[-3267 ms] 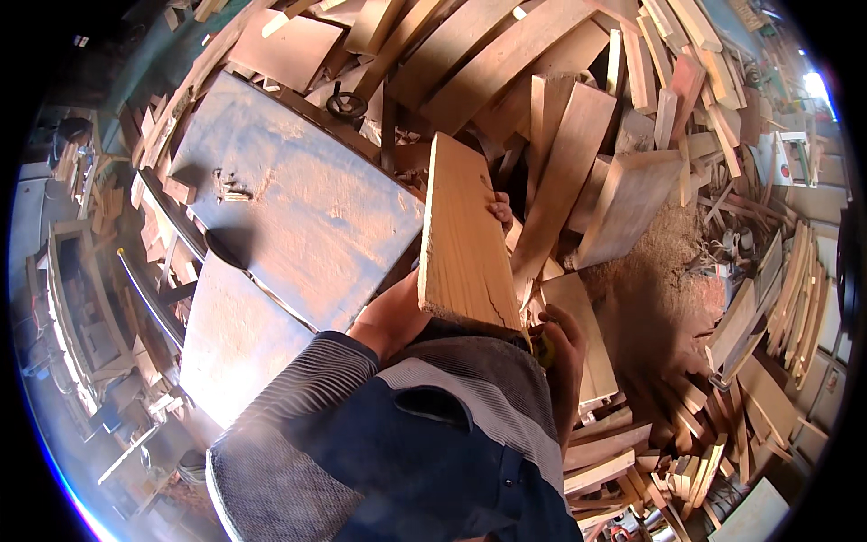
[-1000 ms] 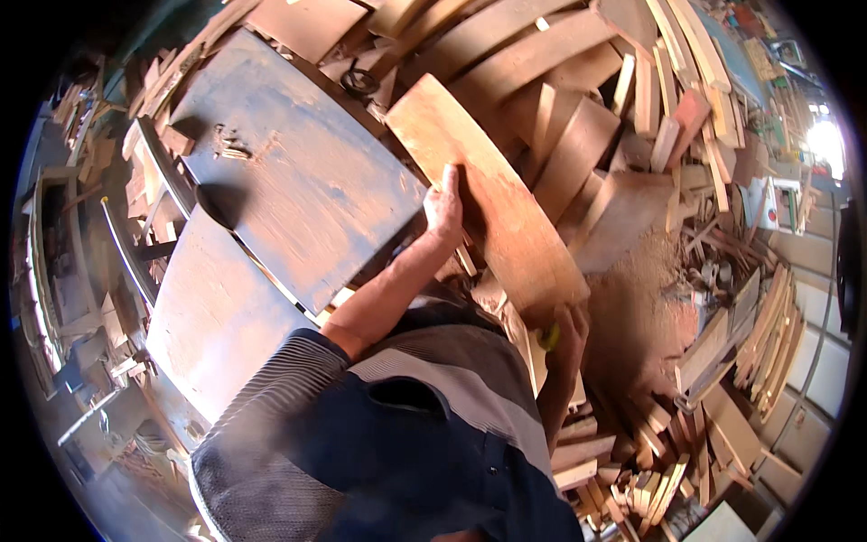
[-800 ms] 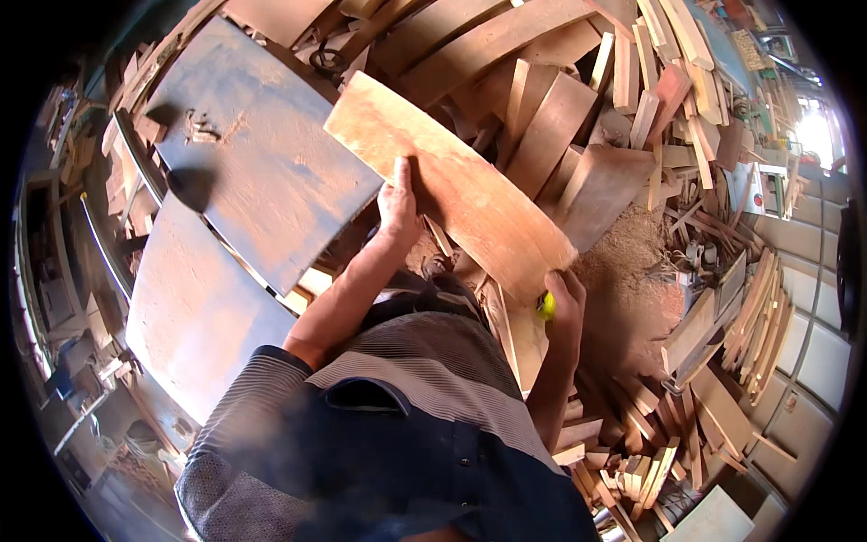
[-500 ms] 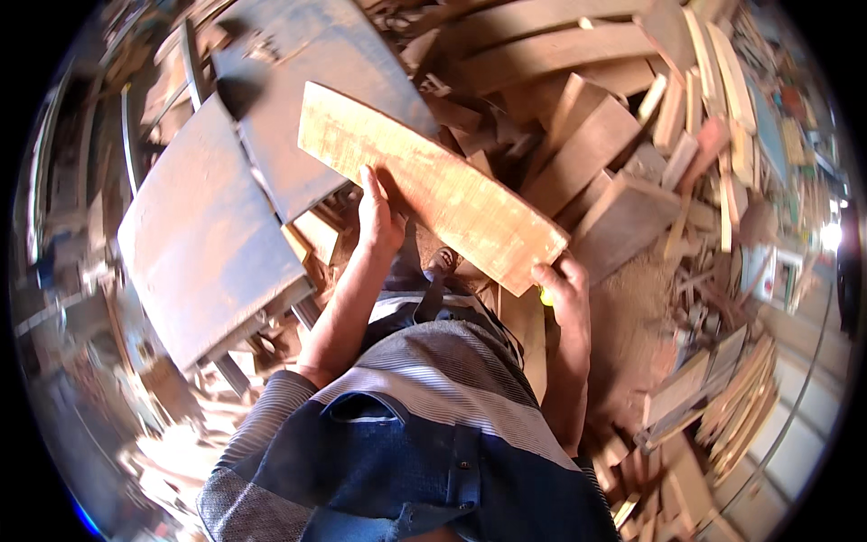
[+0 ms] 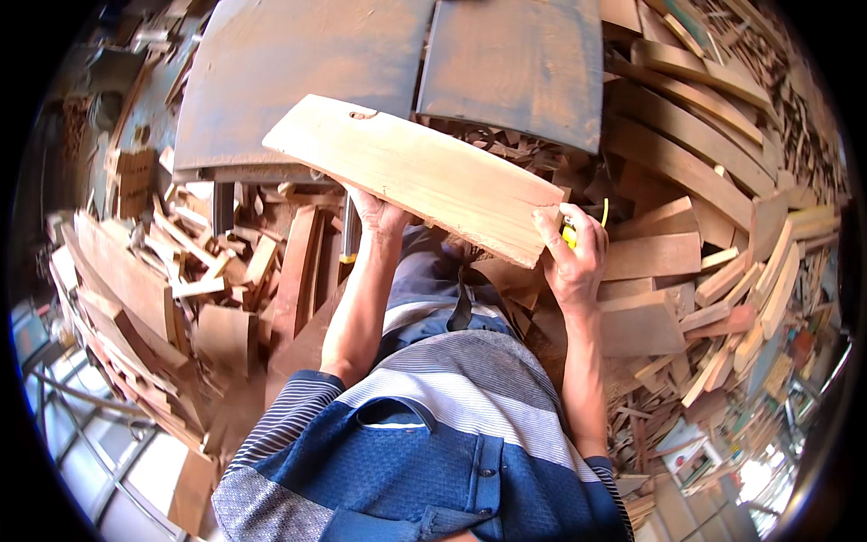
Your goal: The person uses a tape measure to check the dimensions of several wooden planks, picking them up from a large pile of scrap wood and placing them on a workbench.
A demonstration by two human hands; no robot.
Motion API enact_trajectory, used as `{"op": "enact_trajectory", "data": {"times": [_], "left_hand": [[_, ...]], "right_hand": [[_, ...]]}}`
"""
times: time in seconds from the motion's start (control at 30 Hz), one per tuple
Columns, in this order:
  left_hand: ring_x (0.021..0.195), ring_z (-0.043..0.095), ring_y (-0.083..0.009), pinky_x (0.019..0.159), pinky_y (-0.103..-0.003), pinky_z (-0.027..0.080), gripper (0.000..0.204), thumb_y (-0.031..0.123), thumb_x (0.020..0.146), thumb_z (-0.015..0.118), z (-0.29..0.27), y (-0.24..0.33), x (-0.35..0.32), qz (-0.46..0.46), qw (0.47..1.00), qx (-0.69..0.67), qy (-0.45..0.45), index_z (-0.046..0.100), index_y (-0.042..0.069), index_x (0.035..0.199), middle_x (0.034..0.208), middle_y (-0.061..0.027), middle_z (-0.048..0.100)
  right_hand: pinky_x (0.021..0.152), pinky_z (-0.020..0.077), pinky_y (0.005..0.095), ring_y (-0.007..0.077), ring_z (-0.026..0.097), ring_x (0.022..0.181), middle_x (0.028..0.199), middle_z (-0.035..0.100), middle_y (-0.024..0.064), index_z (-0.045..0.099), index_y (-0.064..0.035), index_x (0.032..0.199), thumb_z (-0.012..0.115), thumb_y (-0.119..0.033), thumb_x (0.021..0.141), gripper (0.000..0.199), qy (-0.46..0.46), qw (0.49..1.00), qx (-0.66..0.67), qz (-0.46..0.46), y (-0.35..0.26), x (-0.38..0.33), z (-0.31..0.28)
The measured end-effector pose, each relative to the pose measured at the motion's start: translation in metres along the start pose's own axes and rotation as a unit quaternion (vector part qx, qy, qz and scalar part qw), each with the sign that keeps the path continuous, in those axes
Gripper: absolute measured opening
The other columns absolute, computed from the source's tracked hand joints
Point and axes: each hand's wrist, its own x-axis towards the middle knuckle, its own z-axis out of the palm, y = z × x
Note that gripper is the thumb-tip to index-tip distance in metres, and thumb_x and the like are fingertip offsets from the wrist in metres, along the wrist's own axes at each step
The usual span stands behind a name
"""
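Your left hand point(image 5: 377, 212) is under the lower edge of the board point(image 5: 415, 176); its fingers go behind the wood, so I cannot tell how far they are closed. Your right hand point(image 5: 575, 257) is curled closed around a small yellow tool point(image 5: 569, 237), perhaps a tape measure, with its thumb at the right end of the board. The board is in front of you, slanting, between both hands. Because the right grip must share two things, that end could slip, or the tool could drop. Beyond, the left end overlaps the edge of the left grey tabletop point(image 5: 298, 81); I cannot tell if they touch, but a careless turn could knock it there. Further out, offcuts point(image 5: 208, 275) on the left and stacked planks point(image 5: 646, 257) on the right could catch your feet if you step sideways.
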Motion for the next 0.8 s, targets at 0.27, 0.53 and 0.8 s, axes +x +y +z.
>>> {"op": "enact_trajectory", "data": {"times": [0.27,0.53,0.8], "left_hand": [[0.135,0.05,-0.0307,0.118,-0.051,0.035,0.081,0.071,0.091,0.057,-0.007,0.03,-0.01,0.025,0.999,-0.038,0.002,0.051,0.011,0.146,0.147,-0.0081,0.055],[0.133,0.051,-0.0315,0.116,-0.053,0.038,0.067,0.062,0.097,0.053,-0.011,0.04,0.001,0.018,1.0,-0.006,0.003,0.055,0.01,0.141,0.143,-0.0098,0.058],[0.131,0.054,-0.0309,0.115,-0.052,0.04,0.065,0.062,0.098,0.051,0.002,0.052,-0.002,-0.008,0.997,-0.011,0.08,0.057,0.013,0.139,0.141,-0.0091,0.06]], "right_hand": [[0.097,0.0496,0.0416,0.0351,0.064,0.108,0.121,0.065,0.0209,0.062,-0.0015,0.133,0.067,0.001,0.079,0.055,-0.029,0.973,0.154,0.171,-0.021,0.012,0.046],[0.061,0.0541,0.0312,0.0203,0.067,0.068,0.086,0.068,0.0092,0.065,-0.0023,0.109,0.063,-0.025,0.099,0.024,-0.082,0.568,0.622,0.532,-0.044,-0.031,0.058],[0.061,0.0577,0.0279,0.0133,0.066,0.07,0.084,0.066,0.0012,0.068,-0.0059,0.102,0.072,-0.025,0.095,0.021,-0.013,0.569,0.62,0.54,-0.063,-0.024,0.067]]}}
